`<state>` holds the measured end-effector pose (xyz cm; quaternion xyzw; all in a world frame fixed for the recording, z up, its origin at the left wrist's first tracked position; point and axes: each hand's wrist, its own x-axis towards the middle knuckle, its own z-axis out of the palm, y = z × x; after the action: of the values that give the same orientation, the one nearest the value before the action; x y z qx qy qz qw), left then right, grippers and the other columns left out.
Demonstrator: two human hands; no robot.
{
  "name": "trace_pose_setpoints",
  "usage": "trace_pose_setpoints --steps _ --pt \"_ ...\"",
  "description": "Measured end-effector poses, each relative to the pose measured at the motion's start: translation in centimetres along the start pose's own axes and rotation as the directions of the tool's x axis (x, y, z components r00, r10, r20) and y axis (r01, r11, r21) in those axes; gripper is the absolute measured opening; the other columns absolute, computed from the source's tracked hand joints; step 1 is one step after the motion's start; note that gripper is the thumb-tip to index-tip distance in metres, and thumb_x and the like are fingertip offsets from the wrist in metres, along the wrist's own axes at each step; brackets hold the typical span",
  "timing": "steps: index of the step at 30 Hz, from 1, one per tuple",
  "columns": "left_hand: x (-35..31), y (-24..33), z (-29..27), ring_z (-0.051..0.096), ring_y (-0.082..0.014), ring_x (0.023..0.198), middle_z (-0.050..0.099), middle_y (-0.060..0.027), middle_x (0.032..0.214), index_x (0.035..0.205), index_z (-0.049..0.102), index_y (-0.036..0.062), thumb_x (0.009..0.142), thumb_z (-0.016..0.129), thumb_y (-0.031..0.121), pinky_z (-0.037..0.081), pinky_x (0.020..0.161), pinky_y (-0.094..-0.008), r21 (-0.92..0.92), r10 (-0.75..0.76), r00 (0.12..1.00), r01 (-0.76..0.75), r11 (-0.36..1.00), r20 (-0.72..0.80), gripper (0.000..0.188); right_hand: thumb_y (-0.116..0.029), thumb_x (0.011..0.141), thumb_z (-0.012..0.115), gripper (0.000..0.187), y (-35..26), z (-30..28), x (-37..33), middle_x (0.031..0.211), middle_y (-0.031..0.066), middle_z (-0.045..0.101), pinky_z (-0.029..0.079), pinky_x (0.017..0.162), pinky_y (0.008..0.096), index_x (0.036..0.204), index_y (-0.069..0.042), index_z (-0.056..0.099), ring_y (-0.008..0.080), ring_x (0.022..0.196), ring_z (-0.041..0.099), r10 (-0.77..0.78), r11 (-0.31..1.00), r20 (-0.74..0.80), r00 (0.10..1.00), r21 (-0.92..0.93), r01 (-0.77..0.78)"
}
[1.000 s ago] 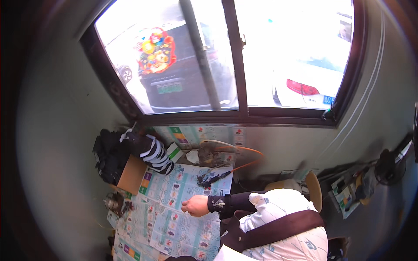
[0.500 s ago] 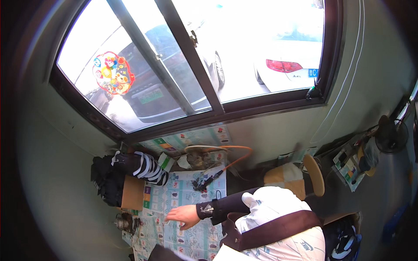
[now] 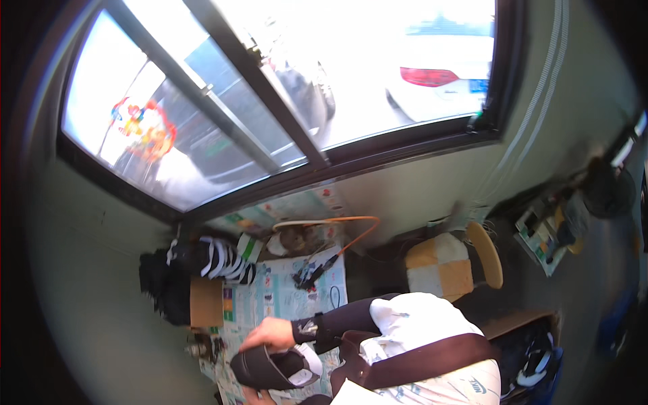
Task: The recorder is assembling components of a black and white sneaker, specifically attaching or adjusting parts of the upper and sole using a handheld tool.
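A black shoe [image 3: 260, 366] with a white part at its right end is held low over the paper-covered table; I cannot make out its exact style. My right hand [image 3: 268, 333], reaching in with a dark sleeve and a wristband, grips its upper side. Below it, at the frame's lower edge, my left hand [image 3: 258, 397] shows only in part, its fingers against the shoe's underside. A black hand tool [image 3: 312, 277] on an orange hose lies farther back on the table.
Black pieces [image 3: 165, 287] and a black-and-white striped stack [image 3: 226, 260] sit by a cardboard box [image 3: 206, 302] on the left. A small metal device [image 3: 197, 347] stands nearby. A padded chair [image 3: 439, 266] is at the right. Near my side, a box [image 3: 530, 358] holds black-and-white items.
The black shoe has come up into view between my hands. My right hand, earlier empty over the table, has closed on it, and my left hand now shows. The view has shifted slightly.
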<state>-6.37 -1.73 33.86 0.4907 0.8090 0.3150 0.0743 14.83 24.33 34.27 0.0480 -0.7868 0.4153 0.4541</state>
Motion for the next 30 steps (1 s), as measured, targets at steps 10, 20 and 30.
trace_pose_setpoints --steps 10,20,30 --pt "3.1 10.0 3.2 0.052 -0.0362 0.121 0.055 -0.0199 0.128 0.133 0.051 -0.0042 0.100 0.061 0.027 0.038 0.107 -0.0461 -0.010 0.062 0.945 -0.069 0.998 -0.320 0.047 -0.008 0.076 0.067 0.063 1.9 -2.9 0.1 0.113 0.0109 0.072 0.059 0.074 0.0440 0.137 -0.016 0.059 0.0355 0.083 0.070 0.285 0.938 -0.045 0.957 -0.191 -0.289" --pt "4.4 13.3 8.7 0.055 -0.0422 0.121 0.057 -0.0212 0.130 0.132 0.061 0.0021 0.086 0.067 0.006 0.043 0.103 -0.0525 0.278 0.046 0.940 0.054 0.959 -0.339 0.046 -0.012 0.080 0.065 0.065 6.9 0.0 -1.0 0.123 0.0161 0.064 0.060 0.070 0.0447 0.144 -0.014 0.052 0.0378 0.076 0.071 0.399 0.895 0.189 0.897 -0.294 -0.336" --pt "9.0 13.2 13.5 0.062 -0.0388 0.112 0.061 -0.0186 0.122 0.126 0.068 0.0042 0.081 0.066 -0.001 0.049 0.097 -0.0473 0.286 -0.037 0.925 0.154 0.946 -0.378 0.045 -0.009 0.084 0.062 0.067 12.8 -2.4 -1.9 0.130 0.0169 0.062 0.059 0.073 0.0462 0.149 -0.017 0.047 0.0383 0.080 0.071 0.511 0.859 0.286 0.811 -0.194 -0.473"
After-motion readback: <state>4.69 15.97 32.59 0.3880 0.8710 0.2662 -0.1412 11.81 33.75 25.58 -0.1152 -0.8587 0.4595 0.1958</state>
